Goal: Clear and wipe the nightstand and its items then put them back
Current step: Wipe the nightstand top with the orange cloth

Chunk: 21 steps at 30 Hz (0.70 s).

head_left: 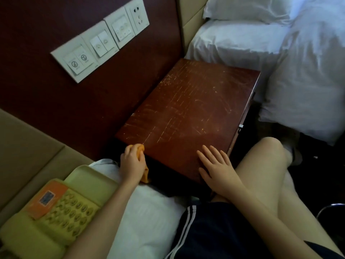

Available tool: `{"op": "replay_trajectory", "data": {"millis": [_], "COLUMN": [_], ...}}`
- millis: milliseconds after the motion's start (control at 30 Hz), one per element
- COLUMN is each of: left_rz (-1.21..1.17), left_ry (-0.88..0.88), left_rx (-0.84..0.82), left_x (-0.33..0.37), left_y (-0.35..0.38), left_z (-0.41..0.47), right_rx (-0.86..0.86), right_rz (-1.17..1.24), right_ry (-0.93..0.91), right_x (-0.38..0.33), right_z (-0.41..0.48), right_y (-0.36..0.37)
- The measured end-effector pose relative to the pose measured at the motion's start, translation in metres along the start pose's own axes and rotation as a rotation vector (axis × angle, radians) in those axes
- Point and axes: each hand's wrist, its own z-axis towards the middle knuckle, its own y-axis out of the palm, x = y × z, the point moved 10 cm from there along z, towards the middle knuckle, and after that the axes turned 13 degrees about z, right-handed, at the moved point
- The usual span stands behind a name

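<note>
The dark red wooden nightstand (188, 109) stands between two beds, its scratched top bare. My left hand (131, 162) grips an orange cloth (140, 148) at the top's near left edge; part of the cloth hangs down below the hand. My right hand (217, 170) lies flat with straight fingers on the near right corner of the top. A beige telephone (56, 210) with an orange label lies on the white pillow at the lower left, beside my left forearm.
A row of white wall switches and a socket (100, 40) sits on the maroon panel behind the nightstand. A bed with white linen (280, 62) is at the right. My bare knee (268, 156) is close to the nightstand's front right corner.
</note>
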Motion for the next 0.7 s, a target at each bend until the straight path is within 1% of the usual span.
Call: {"op": "replay_trajectory", "data": {"millis": [33, 100, 167, 233, 300, 367, 467, 567, 633, 700], "left_rz": [-0.002, -0.006, -0.013, -0.006, 0.009, 0.013, -0.007, -0.021, 0.007, 0.01], "left_ry": [-0.029, 0.022, 0.159, 0.299, 0.366, 0.327, 0.162, 0.026, 0.039, 0.145], "left_rx": [0.003, 0.009, -0.002, -0.048, -0.083, -0.079, -0.012, 0.007, 0.007, -0.022], "left_x": [-0.002, 0.011, 0.035, 0.051, 0.05, 0.035, 0.01, 0.008, 0.022, 0.04], "left_y": [-0.001, 0.0, 0.005, 0.013, 0.018, 0.014, 0.002, -0.002, 0.0, 0.006], "left_z": [0.004, 0.004, -0.006, -0.021, -0.029, -0.022, 0.004, 0.02, 0.018, 0.006], "right_rx": [0.003, 0.018, 0.04, 0.067, 0.102, 0.082, -0.003, -0.028, -0.014, -0.001], "right_rz": [0.013, 0.049, 0.068, 0.084, 0.106, 0.106, 0.044, -0.004, -0.002, 0.005], "right_ry": [-0.011, -0.037, -0.051, -0.039, -0.034, -0.038, -0.04, -0.018, 0.005, 0.027], "right_x": [-0.001, -0.002, 0.002, 0.007, 0.008, 0.005, 0.005, 0.012, 0.016, 0.02], "right_z": [0.0, -0.003, -0.005, -0.004, -0.004, -0.005, -0.003, -0.001, -0.003, -0.005], "right_y": [-0.001, -0.005, -0.011, -0.017, -0.023, -0.021, -0.005, 0.001, 0.0, -0.002]}}
